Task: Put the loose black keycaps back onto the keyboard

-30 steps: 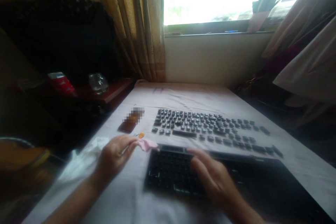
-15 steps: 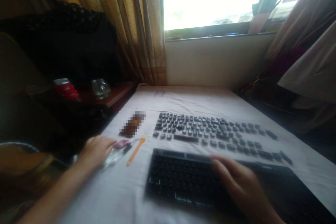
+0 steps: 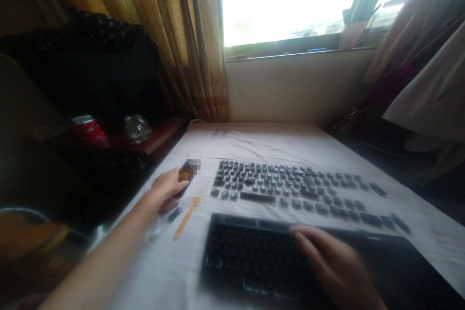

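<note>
My left hand (image 3: 169, 186) has its fingers and thumb around the near end of a flat, dark-edged phone (image 3: 187, 173) with a brownish face; part of it is pixelated. Just below that hand lie an orange strip-shaped tool (image 3: 184, 223), a small dark piece (image 3: 175, 215) and some blurred clear plastic (image 3: 156, 232). A black keyboard (image 3: 250, 256) with its keycaps off lies at the front of the table. My right hand (image 3: 332, 254) grips its far edge, thumb on the face; the other fingers are mostly hidden.
Loose black keycaps (image 3: 269, 179) stand in rows behind the keyboard, with a long space bar (image 3: 257, 197) among them. To the left, a dark red side table (image 3: 163, 135) carries a glass jar (image 3: 138, 128) and a red can (image 3: 89, 130). Curtains (image 3: 203, 34) hang beyond.
My left hand has moved forward and right from the plastic and small items onto the phone and taken hold of it. The right hand stays on the keyboard. The view has tilted slightly.
</note>
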Demonstrator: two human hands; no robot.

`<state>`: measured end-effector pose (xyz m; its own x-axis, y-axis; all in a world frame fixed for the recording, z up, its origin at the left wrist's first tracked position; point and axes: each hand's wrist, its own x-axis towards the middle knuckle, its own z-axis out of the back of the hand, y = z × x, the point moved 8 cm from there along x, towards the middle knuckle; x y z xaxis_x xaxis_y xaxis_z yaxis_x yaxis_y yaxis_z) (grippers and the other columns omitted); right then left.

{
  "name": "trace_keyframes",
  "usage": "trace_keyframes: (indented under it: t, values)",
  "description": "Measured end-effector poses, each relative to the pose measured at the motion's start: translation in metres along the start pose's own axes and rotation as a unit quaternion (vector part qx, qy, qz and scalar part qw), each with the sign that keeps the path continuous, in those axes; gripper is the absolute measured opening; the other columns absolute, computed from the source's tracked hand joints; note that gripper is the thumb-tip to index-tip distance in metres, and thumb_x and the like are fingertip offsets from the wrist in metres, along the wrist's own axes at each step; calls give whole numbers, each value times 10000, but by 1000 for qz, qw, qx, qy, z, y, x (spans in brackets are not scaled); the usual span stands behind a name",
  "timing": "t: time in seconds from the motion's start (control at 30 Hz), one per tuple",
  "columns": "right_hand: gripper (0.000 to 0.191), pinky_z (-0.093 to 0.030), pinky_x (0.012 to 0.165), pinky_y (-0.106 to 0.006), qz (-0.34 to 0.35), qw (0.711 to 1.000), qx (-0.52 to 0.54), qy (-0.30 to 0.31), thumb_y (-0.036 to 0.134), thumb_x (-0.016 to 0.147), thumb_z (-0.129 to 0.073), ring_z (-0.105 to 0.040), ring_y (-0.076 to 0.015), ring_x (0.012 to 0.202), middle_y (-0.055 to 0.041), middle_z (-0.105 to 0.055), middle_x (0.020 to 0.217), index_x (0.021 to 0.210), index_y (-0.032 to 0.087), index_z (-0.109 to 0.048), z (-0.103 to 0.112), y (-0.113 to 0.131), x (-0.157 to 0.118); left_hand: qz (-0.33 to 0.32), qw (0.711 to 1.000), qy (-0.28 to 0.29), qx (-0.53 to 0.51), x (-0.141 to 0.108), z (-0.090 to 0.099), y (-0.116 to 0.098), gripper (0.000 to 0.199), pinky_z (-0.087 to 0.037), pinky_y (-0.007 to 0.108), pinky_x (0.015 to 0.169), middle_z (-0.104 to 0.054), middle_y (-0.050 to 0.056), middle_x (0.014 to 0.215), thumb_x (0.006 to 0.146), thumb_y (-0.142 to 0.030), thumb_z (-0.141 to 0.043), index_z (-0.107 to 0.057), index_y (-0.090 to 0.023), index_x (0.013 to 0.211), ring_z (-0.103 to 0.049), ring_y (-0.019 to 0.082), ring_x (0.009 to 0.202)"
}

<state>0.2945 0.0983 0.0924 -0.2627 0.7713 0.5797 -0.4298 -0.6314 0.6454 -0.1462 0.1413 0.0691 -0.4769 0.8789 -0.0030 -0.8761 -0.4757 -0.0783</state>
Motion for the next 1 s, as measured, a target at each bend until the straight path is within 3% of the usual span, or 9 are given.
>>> trace_keyframes:
  t: [0.13,0.37,0.6,0.8,1.0]
  values:
    - [325,-643,660,-220,10,1000,-1,-12,484,936,-589,-782,-219,693,-49,-807,806,845,244,-787,4,-4,-2,24,999,23,23,8,-14,-14,381,-565,453,908,-612,96,1272,946,-386,-637,-582,-183,1263,-637,239,1085]
    - [250,-639,731,-228,25,998,-19,48,378,960,-574,-786,-223,793,-59,-809,903,946,242,-783,-6,-16,-6,65,997,24,39,22,-14,-21,391,-563,460,913,-609,98,1277,945,-392,-636,-579,-179,1268,-635,243,1091]
    - [190,-625,725,-187,43,998,-6,46,316,958,-588,-782,-193,781,-35,-805,889,956,242,-764,-5,-14,-7,83,996,10,45,30,-14,-25,393,-562,464,915,-608,100,1279,947,-395,-633,-578,-177,1269,-634,244,1091]
    - [199,-612,682,-181,45,995,9,89,285,977,-550,-770,-185,752,-48,-789,862,977,240,-744,-12,-12,-8,85,995,-2,46,27,-10,-28,400,-559,469,921,-603,102,1289,948,-396,-631,-573,-177,1278,-631,246,1099]
    - [149,-594,706,-155,72,991,10,110,235,978,-558,-757,-149,740,-21,-774,852,1004,244,-704,-16,-12,-13,57,997,24,36,25,-10,-24,396,-563,463,913,-607,100,1281,946,-388,-635,-574,-179,1276,-635,244,1090]
